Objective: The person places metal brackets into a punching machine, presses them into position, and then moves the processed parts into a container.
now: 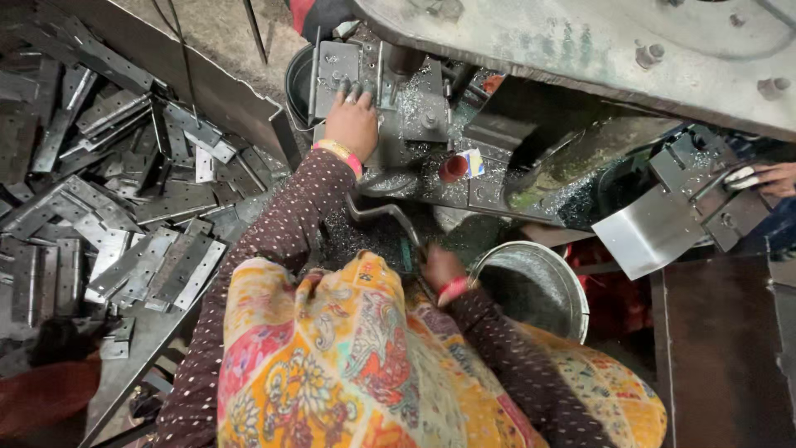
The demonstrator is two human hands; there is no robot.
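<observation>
Left hand [352,124] lies flat, fingers spread, pressing a grey metal plate [336,70] onto the press bed [423,108] at 12 o'clock, fingertips touching the plate just beside the punch post [404,60]. Right hand [444,267] is at 6 o'clock of the bed, near the bent lever [385,211] and the steel bucket [539,286]; blurred, so grip can't be read. Heap of similar plates [124,207] sits at 9 o'clock. Another person's hand [767,178] is at 3 o'clock on a separate fixture. My read: keep the plate square against the stop, fingertips outside the punch line, press evenly so it doesn't lift.
</observation>
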